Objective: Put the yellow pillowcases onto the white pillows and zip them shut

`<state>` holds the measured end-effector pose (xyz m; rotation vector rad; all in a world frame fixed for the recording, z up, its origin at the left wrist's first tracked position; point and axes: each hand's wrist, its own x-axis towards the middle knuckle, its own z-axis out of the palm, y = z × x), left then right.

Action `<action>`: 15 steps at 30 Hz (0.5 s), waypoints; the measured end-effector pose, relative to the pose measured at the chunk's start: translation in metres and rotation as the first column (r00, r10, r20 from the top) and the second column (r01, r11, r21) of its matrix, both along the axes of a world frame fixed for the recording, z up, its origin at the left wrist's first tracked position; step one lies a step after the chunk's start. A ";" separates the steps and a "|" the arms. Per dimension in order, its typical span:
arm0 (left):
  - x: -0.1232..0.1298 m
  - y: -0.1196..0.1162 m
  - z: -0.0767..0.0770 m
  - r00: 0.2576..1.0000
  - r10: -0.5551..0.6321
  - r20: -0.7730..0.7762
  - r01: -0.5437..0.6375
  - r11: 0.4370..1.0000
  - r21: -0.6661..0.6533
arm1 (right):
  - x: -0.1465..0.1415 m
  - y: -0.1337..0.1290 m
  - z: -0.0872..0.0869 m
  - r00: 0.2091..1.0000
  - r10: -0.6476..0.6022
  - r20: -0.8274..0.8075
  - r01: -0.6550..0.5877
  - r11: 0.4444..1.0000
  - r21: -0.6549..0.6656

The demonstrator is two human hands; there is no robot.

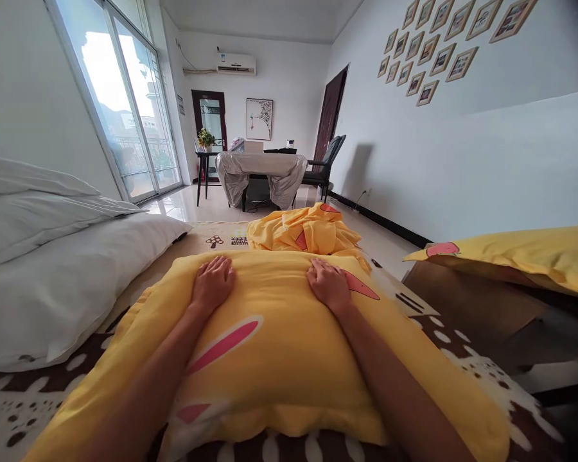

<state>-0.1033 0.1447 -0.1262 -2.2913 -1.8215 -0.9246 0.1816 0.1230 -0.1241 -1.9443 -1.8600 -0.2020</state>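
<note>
Pillow point(279, 333), big and yellow, lay under both hands, on top of the sheet point(436, 328). It looked longest from side to side, but the arms hid some of it, so I could not be sure. The left hand point(214, 280) was on its far part, toward the left. The right hand point(328, 283) was about as far up, toward the right, next to a pink shape point(363, 285). The fingers of each hand were close together, resting on top and pointing away from the person, with no cloth pinched that I could see. Past the far edge lay a crumpled yellow cloth point(308, 230), nearer the right hand. A white pillow point(101, 276) lay left of the left hand.
</note>
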 end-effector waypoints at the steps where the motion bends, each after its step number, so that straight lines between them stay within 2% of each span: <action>1: -0.010 0.000 -0.003 1.000 0.026 0.006 -0.026 1.000 -0.015 | 0.009 -0.002 -0.003 1.000 -0.014 -0.010 0.014 1.000 -0.005; 5: -0.050 -0.006 -0.017 0.994 0.101 0.041 -0.098 0.992 -0.078 | 0.043 -0.014 -0.014 0.996 -0.065 -0.062 0.063 0.998 -0.029; 10: -0.100 -0.025 -0.038 0.971 0.211 0.111 -0.198 0.973 -0.120 | 0.085 -0.031 -0.032 0.978 -0.142 -0.150 0.134 0.989 -0.065; 15: -0.118 -0.042 -0.053 0.936 0.301 0.184 -0.267 0.945 -0.191 | 0.116 -0.059 -0.054 0.966 -0.194 -0.171 0.178 0.979 -0.103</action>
